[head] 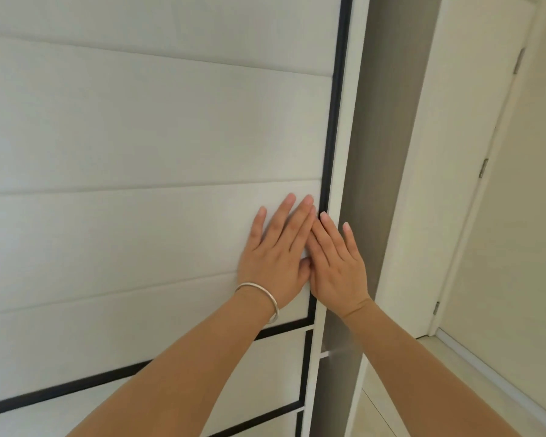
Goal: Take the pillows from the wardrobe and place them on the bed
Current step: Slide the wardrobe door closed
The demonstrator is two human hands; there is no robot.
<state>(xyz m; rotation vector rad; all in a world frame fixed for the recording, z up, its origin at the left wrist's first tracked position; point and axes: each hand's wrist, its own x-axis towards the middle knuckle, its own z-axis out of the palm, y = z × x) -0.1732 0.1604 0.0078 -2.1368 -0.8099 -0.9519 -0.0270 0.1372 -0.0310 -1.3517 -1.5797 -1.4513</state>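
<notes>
Hands: two, both laid flat with fingers extended on the wardrobe door, neither one grasping anything. The left hand bears on the white panel; the right hand, at its 3 o'clock and touching it, overlaps the door's black edge strip. This placement suggests a sideways push to slide the door. One bracelet circles the left wrist. One room door stands at 3 o'clock. Pillows: none visible, presumably inside the wardrobe; the bed is out of view.
</notes>
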